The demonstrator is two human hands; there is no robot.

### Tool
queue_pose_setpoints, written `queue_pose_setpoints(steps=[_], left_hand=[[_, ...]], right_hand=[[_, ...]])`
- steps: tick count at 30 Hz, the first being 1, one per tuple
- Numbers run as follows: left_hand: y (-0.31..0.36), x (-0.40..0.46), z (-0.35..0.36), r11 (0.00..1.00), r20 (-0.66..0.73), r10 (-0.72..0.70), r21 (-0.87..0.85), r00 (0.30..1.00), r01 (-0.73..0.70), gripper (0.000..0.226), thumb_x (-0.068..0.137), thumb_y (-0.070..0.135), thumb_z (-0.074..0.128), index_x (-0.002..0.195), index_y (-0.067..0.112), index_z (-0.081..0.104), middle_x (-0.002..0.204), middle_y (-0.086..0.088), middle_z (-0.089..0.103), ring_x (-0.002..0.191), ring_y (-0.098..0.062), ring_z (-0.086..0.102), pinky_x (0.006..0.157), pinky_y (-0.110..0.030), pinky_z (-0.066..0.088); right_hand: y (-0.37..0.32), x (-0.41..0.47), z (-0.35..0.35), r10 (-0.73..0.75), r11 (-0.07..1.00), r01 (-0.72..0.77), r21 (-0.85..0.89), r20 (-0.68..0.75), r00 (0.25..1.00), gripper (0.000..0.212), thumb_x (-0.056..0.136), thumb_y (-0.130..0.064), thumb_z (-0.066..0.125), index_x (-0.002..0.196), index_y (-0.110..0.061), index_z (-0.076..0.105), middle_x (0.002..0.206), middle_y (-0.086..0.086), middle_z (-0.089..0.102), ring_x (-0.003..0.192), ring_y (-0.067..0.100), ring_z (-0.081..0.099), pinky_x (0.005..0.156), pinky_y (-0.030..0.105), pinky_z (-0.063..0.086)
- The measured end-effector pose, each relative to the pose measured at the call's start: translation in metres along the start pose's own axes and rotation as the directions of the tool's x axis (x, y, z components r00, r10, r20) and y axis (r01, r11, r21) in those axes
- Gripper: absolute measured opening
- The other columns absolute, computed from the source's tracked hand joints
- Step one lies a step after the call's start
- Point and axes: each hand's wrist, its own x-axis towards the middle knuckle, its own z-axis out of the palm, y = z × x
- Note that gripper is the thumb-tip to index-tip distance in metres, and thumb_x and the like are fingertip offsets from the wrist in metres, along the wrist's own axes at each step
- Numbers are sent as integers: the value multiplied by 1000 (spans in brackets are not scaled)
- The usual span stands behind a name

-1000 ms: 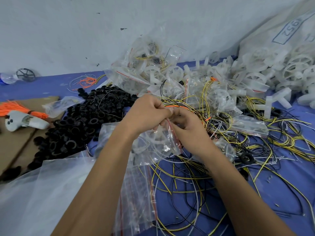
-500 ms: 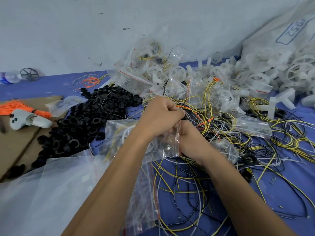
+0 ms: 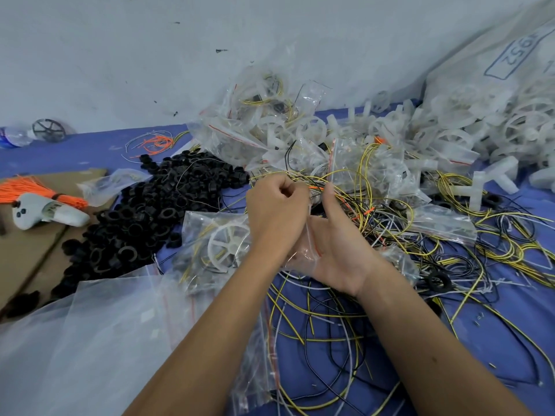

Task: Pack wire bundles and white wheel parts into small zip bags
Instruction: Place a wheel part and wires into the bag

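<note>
A small clear zip bag (image 3: 210, 250) with a white wheel (image 3: 228, 244) and thin yellow wires inside lies at the centre, its red-striped mouth between my hands. My left hand (image 3: 274, 214) is curled into a fist and pinches the top of that bag. My right hand (image 3: 336, 247) is turned palm inward with the thumb raised; the bag's plastic lies across its palm and its fingers are hidden behind my left hand. Loose yellow, black and white wires (image 3: 330, 313) spread over the blue table (image 3: 495, 340) under my forearms. Loose white wheels (image 3: 450, 130) are heaped at the back right.
A heap of black rings (image 3: 135, 217) lies on the left, filled zip bags (image 3: 270, 130) are piled against the wall, and a big sack (image 3: 495, 70) stands at the right. Empty zip bags (image 3: 258, 349) and a large clear bag (image 3: 75, 340) lie near me. Orange wires (image 3: 39, 193) and a white device (image 3: 45, 214) rest on cardboard.
Both hands have shifted right and farther from me with the bag. My right hand has turned palm inward and lifted its thumb, while my left hand has stayed pinched on the bag's top.
</note>
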Motion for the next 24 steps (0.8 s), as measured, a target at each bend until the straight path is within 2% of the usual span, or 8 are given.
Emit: queue_pose_setpoints(steps=[4, 6, 8, 11, 13, 19, 22, 24], left_hand=[[-7, -3, 6, 999, -19, 32, -11, 999, -32, 32, 86, 16, 64, 57, 14, 50, 48, 9, 46, 51, -8, 40, 51, -21, 29], [-10, -8, 14, 997, -4, 73, 5, 997, -73, 32, 88, 16, 63, 59, 14, 51, 52, 7, 47, 54, -8, 42, 53, -23, 30], [-14, -14, 22, 994, 34, 112, -8, 993, -112, 37, 92, 16, 63, 59, 14, 47, 53, 7, 44, 54, -9, 39, 55, -27, 30], [-23, -19, 30, 996, 138, 85, -43, 987, -80, 44, 95, 15, 62, 57, 19, 42, 50, 7, 41, 52, -10, 35, 57, -29, 28], [-29, -20, 33, 997, 198, 47, -63, 979, -35, 48, 98, 16, 61, 55, 22, 40, 47, 10, 44, 49, -8, 37, 55, -24, 26], [-32, -21, 33, 999, 219, 43, -21, 975, -39, 39, 96, 23, 64, 62, 9, 52, 52, 5, 48, 52, -10, 39, 55, -33, 32], [-26, -23, 33, 995, 183, 79, 45, 980, -89, 35, 94, 26, 66, 64, 13, 54, 54, 4, 53, 53, -10, 46, 56, -33, 35], [-17, -24, 32, 981, 133, 156, 95, 979, -169, 35, 94, 27, 65, 63, 20, 49, 54, 6, 52, 54, -10, 48, 53, -29, 33]], right_hand=[[-2, 2, -4, -184, 955, 103, -277, -285, 941, 63, 100, -62, 38, 125, -13, 69, 124, 21, 69, 113, 36, 68, 89, 50, 58], [-6, -1, -6, -350, 878, 154, -452, -389, 852, 52, 104, -52, 43, 107, -12, 77, 102, 21, 75, 88, 33, 74, 69, 41, 60], [-12, -5, -11, -524, 729, 142, -670, -411, 746, 54, 106, -48, 43, 97, -5, 75, 79, 24, 68, 61, 30, 63, 53, 36, 49], [-15, -8, -16, -737, 401, -17, -916, -334, 588, 54, 106, -39, 46, 72, 0, 62, 59, 10, 51, 58, 20, 44, 58, 41, 36], [-14, -9, -15, -782, 278, -93, -956, -281, 556, 47, 104, -31, 51, 64, -7, 59, 55, 2, 50, 56, 15, 41, 56, 35, 33], [-16, -12, -13, -821, 283, -150, -948, -319, 473, 23, 98, -23, 60, 81, -15, 73, 71, -8, 70, 69, 2, 63, 66, 23, 47], [-20, -14, -11, -833, 364, -95, -927, -370, 411, 16, 97, -21, 60, 93, -14, 74, 80, -3, 75, 79, 12, 72, 80, 38, 58], [-27, -18, -9, -851, 396, -36, -917, -382, 360, 15, 97, -21, 59, 92, -15, 72, 78, -1, 75, 76, 17, 73, 77, 46, 61]])
